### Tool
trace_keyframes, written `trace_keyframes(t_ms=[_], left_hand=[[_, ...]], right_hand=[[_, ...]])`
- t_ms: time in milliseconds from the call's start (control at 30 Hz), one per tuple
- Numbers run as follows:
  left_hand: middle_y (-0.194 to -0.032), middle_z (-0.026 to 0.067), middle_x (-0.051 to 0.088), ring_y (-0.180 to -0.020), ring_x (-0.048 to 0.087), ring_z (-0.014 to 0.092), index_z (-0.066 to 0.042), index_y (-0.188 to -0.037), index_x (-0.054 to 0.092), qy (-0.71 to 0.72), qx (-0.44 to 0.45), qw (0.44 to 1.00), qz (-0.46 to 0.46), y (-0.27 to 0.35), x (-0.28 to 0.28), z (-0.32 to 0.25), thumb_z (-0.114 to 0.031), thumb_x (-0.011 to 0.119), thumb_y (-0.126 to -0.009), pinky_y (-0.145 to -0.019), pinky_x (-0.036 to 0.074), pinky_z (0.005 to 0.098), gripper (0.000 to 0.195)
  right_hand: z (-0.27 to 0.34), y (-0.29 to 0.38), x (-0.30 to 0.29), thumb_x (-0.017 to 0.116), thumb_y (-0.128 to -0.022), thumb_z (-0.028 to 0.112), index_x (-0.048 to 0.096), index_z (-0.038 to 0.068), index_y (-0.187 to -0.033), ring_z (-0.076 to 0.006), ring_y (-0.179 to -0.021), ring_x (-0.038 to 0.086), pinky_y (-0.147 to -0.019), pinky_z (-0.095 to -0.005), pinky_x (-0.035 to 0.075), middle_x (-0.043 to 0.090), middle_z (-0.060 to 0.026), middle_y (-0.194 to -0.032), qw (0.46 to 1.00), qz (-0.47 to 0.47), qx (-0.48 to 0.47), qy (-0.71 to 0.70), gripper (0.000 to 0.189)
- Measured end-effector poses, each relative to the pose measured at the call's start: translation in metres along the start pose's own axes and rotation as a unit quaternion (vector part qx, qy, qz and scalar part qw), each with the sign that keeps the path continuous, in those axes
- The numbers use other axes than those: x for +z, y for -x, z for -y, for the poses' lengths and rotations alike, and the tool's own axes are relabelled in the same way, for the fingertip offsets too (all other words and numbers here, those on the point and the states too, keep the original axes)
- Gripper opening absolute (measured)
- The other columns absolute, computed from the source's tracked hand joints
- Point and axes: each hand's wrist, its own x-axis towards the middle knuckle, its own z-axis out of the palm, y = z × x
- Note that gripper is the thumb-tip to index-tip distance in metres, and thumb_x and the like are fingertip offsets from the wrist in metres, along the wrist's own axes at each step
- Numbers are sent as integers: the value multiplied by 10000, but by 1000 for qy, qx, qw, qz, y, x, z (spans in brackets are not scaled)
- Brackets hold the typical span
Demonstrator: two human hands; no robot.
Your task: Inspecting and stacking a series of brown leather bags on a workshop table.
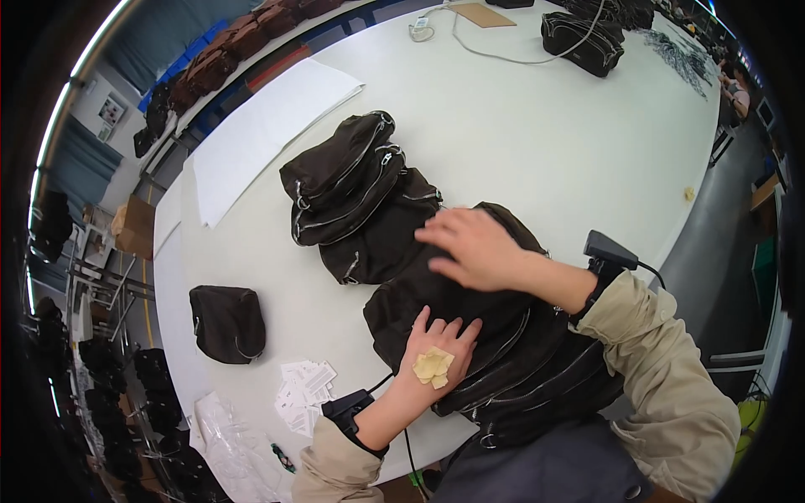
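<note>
Several dark fabric bags with silver zippers lie overlapped in front of me on a white table [585, 157]. My left hand [440, 352] rests with spread fingers on the near dark bag [402, 302], and a crumpled piece of yellowish tape sticks to its back. Over the far part of that bag is my right hand [471, 248], fingers apart and slightly blurred; whether it touches the cloth I cannot tell. Just beyond lies a flatter bag [377, 251], and on it leans a zippered bag [343, 176] with metal rings. Each wrist wears a black strap with a device.
A small dark pouch [227, 324] sits at the left, near a pile of white printed tags [305, 390] and clear plastic bags [226, 440]. White sheets [277, 138] lie along the far left edge. A grey cable [503, 60] runs near another black bag [582, 44]. A person [736, 94] sits at far right.
</note>
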Motion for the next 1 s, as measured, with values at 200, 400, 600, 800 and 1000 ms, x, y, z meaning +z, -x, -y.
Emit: trace_keyframes(t_ms=[200, 400, 600, 800, 1000], left_hand=[[-975, 127, 702, -886, 675, 291, -72, -1121, 657, 378, -237, 891, -82, -29, -17, 89, -109, 579, -875, -807, 522, 361, 261], [-1471, 113, 416, -1309, 440, 329, -232, -1328, 545, -34, -233, 969, 75, -20, 41, 167, -60, 621, -711, -1087, 373, 416, 645], [-1003, 131, 681, -963, 639, 347, -97, -1047, 643, 46, -298, 949, -95, -21, 12, 184, -93, 650, -719, -821, 511, 415, 328], [-656, -25, 566, -613, 440, 54, -4, -915, 658, 394, -236, 870, -180, -36, -103, 150, -143, 663, -874, -558, 367, 230, 145], [-1050, 195, 666, -964, 665, 325, -181, -1349, 479, 187, -231, 954, -26, -18, -68, 114, -333, 708, -776, -846, 505, 392, 635]], right_hand=[[-18, 44, 50, 560, -924, 387, 582, 140, -1286, -254, -1336, 406, -1160, -549, 172, 555, -37, -1334, 983, 170, -36, 66, 439], [-17, 49, 58, 542, -944, 360, 611, 127, -1247, -209, -1321, 424, -1162, -575, 145, 590, 0, -1296, 989, 139, -47, 36, 388], [-20, 33, 63, 549, -927, 363, 622, 135, -1242, -240, -1357, 385, -1157, -574, 153, 560, -44, -1336, 986, 163, -27, -22, 396], [-28, 10, 67, 571, -901, 369, 670, 119, -1153, -260, -1248, 493, -1144, -536, 211, 621, -89, -1204, 983, 161, 65, -67, 369], [3, -12, 49, 583, -861, 276, 690, 73, -1079, -317, -1069, 618, -993, -410, 449, 676, -142, -1053, 914, 36, 215, -344, 316]])
